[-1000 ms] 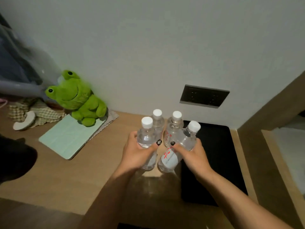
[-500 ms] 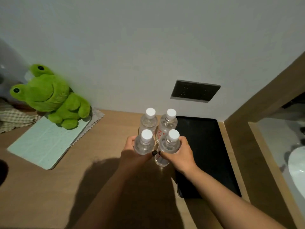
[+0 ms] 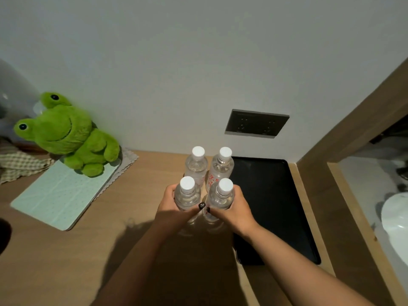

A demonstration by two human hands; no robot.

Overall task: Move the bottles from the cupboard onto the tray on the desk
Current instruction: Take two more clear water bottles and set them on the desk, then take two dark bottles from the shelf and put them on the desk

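Both hands grip clear water bottles above a wooden desk: the left hand curls round the near-left bottle, the right hand round the near-right bottle, thumbs almost meeting between them. Just beyond stand two more white-capped bottles, the far-left bottle and the far-right bottle with red lettering, the four packed in a tight square. Whether their bases rest on the wood cannot be told. Immediately to the right lies a black tray, reaching back to the wall beneath a dark socket plate. Farther left, a green plush frog sits on a pale green tablet cover, beside a checked cloth.
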